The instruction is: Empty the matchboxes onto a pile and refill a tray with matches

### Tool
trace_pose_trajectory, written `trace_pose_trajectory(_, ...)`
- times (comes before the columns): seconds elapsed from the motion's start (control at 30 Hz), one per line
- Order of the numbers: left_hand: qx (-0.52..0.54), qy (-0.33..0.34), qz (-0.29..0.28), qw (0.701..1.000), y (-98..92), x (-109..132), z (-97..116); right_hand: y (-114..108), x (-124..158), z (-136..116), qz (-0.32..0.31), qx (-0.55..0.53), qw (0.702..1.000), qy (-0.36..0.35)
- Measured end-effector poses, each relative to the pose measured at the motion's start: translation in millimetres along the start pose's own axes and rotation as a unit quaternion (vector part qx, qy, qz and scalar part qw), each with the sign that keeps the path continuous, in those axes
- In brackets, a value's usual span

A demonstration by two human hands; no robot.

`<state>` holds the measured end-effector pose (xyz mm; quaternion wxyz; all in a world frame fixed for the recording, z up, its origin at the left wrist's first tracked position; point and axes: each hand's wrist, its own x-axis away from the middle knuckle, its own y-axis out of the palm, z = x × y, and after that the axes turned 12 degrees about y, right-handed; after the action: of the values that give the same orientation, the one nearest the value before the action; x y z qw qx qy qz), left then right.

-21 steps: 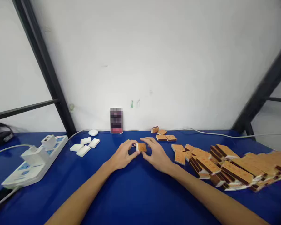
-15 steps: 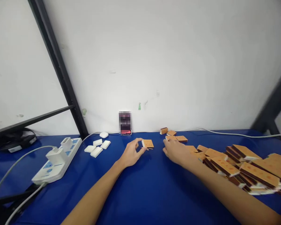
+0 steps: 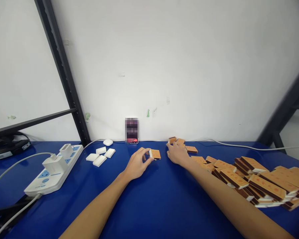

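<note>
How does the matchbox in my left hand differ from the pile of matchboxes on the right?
The matchbox is one box, pinched at its white end by the left hand; the pile is many boxes that no hand touches. The matchbox sits alone in the middle; the pile lies overlapped and tilted at the right. Both have orange tops.

Blue table (image 3: 149,212), orange matchboxes (image 3: 264,186) heaped right; white power strip (image 3: 53,172) left, small white blocks (image 3: 99,156)

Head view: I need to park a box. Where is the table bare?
Bare: the near table between the arms, and between left arm and power strip. Crowded: the matchbox heap at right, the small boxes by the right hand, the matchbox in the left hand.
</note>
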<state>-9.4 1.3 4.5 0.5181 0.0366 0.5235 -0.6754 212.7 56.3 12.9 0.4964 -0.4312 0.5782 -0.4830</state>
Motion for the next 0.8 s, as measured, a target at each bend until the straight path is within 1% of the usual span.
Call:
trace_pose_trajectory(0.1, 0.002, -0.004, -0.007, 1.0, 2.3, 0.9, -0.9, -0.5, -3.1, -1.6, 0.004, -0.021, 1.0, 0.016)
trace_pose_trajectory(0.2, 0.008, -0.003, 0.009, 1.0, 2.8, 1.0, -2.0, -3.8, -1.6, -5.3, 0.008, -0.061, 0.997, 0.035)
trace_pose_trajectory(0.3, 0.054, -0.023, 0.044, 0.997, 4.1, 0.1, -2.1, -9.7, 7.6, -12.1, 0.012, -0.127, 0.992, 0.002)
trace_pose_trajectory(0.4, 0.127, -0.061, 0.059, 0.988, 6.0, -1.2, -0.2, -18.1, 16.4, -14.8, 0.023, -0.221, 0.974, -0.043)
trace_pose_trajectory(0.5, 0.177, -0.086, 0.06, 0.979, 8.0, -2.4, 2.3, -23.0, 22.8, -9.3, 0.013, -0.335, 0.94, -0.061)
trace_pose_trajectory(0.57, 0.203, -0.099, 0.064, 0.972, 9.3, -3.0, 3.8, -20.7, 29.9, -4.1, -0.013, -0.412, 0.909, -0.069)
trace_pose_trajectory(0.7, 0.241, -0.112, 0.08, 0.961, 11.2, -3.4, 7.8, -5.6, 50.7, -0.5, -0.08, -0.545, 0.829, -0.096)
trace_pose_trajectory(0.8, 0.258, -0.117, 0.078, 0.956, 11.4, -2.9, 11.2, 5.7, 59.9, -2.8, -0.101, -0.618, 0.773, -0.102)
